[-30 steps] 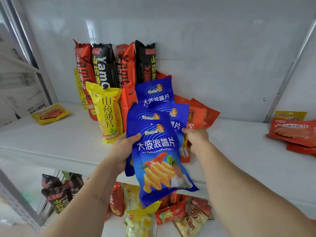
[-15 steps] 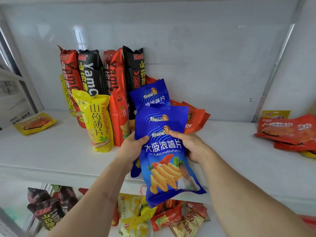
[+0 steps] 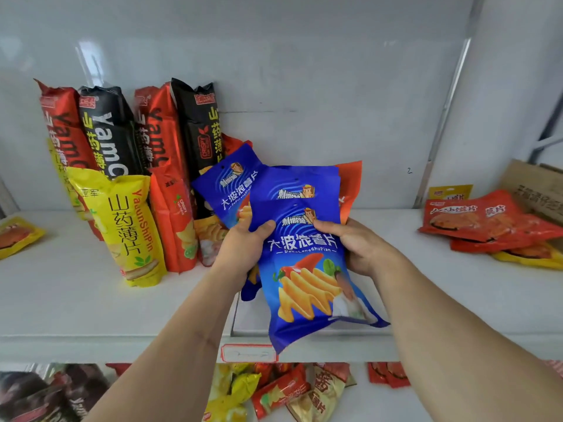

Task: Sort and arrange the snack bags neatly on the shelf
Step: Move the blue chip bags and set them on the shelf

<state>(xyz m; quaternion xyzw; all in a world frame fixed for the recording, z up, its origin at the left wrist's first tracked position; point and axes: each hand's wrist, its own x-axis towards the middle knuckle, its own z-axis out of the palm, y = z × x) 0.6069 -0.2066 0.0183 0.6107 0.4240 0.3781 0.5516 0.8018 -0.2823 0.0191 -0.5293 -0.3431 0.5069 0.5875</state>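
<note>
I see both hands clamped on stack of blue chip bags (image 3: 307, 254): left hand (image 3: 243, 248) on left edge, right hand (image 3: 356, 242) on right edge, squaring them together above shelf (image 3: 91, 309) front. Judge: aligning bags before standing them beside yellow bag (image 3: 128, 226).

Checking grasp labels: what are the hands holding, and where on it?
Both hands grip the blue chip bags, stacked: left hand on the left edge, right hand on the right edge, upper half.
</note>
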